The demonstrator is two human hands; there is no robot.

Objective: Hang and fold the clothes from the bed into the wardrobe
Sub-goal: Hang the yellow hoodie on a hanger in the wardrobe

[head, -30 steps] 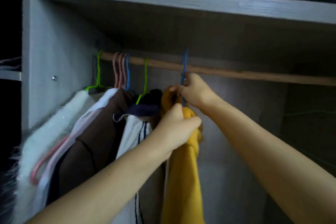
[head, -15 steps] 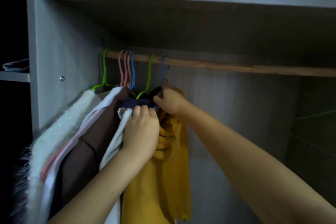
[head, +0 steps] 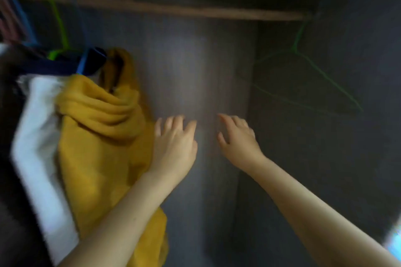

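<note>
At the left of the frame the mustard garment (head: 102, 136) hangs beside a white one (head: 41, 128). In the centre, left hand (head: 175, 143) and right hand (head: 238, 138) reach forward, fingers spread, holding nothing. An empty green hanger (head: 312, 67) hangs upper right.

The single head camera is looking forward and slightly down into the wardrobe (head: 195, 71) from close in, facing its back wall; the rail (head: 173, 10) is crossing the top, clothes (head: 104, 136) are filling the near left, and motion is blurring everything.
</note>
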